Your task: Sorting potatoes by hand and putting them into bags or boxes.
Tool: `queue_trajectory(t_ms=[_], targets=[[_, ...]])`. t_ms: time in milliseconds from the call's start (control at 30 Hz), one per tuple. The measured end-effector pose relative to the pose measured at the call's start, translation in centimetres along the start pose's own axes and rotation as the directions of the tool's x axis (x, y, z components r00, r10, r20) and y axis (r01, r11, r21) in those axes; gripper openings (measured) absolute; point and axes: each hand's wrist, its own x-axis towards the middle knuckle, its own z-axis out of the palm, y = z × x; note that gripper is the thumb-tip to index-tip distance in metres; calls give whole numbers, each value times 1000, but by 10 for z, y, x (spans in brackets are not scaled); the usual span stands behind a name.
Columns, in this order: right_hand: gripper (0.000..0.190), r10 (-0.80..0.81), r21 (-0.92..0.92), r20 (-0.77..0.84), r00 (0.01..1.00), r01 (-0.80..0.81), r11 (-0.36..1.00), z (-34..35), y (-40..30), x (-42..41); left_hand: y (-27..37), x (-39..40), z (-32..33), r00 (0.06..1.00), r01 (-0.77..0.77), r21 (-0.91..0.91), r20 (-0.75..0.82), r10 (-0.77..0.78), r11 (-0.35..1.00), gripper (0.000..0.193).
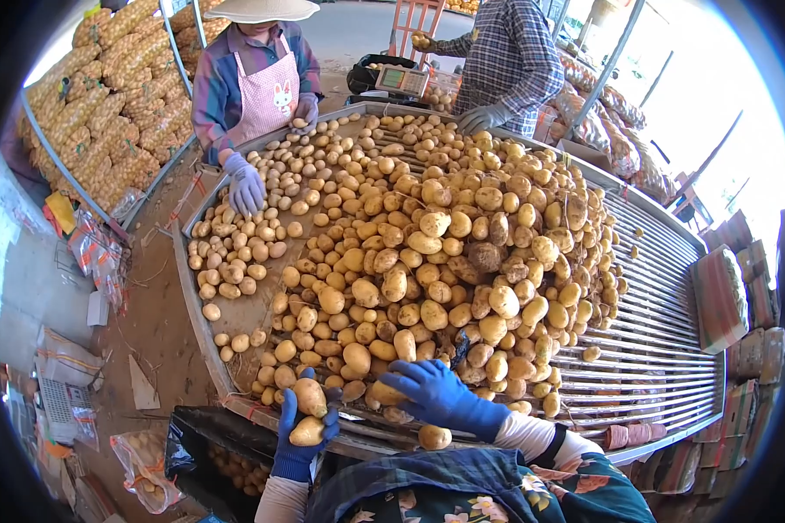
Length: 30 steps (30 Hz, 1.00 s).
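My left hand [305, 418], in a blue glove, holds two potatoes [309, 397] at the near left edge of a slatted metal sorting table [647, 327]. My right hand [435, 392], gloved in blue too, reaches over the near edge of a large potato heap [425, 261], its fingers over a potato [386, 393]. Whether it grips that potato cannot be told. A single potato [435, 437] lies on the rim just below my right wrist. Smaller potatoes [235, 255] are spread along the table's left side.
Across the table stand a person in a pink apron [268, 98] and another in a checked shirt [510, 59], both gloved. A black-lined container [226, 431] holding potatoes is beside my left arm. A rolled cloth [636, 435] and a bundle [719, 299] rest on the right rim.
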Motion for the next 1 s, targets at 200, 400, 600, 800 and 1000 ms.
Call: queue_trajectory(t_ms=[200, 400, 600, 800, 1000], targets=[[41, 189, -75, -161, 969, -203, 976, -46, 48, 34, 5, 5, -9, 1000, 21, -52, -11, -22, 998, 61], [32, 232, -140, -458, 858, -328, 934, -95, 96, 43, 7, 6, -16, 993, 27, -170, 120, -7, 985, 71], [30, 323, -317, -385, 864, -453, 833, -91, 106, -14, 6, 8, -11, 997, 17, -199, 76, -1, 980, 70], [52, 390, -247, -367, 844, -493, 834, -63, 78, -57, 6, 9, -6, 997, 23, -132, 80, -12, 991, 66], [59, 450, -168, -299, 841, -511, 843, -51, 53, -80, 3, 7, -2, 998, 12, -143, 67, -2, 990, 63]])
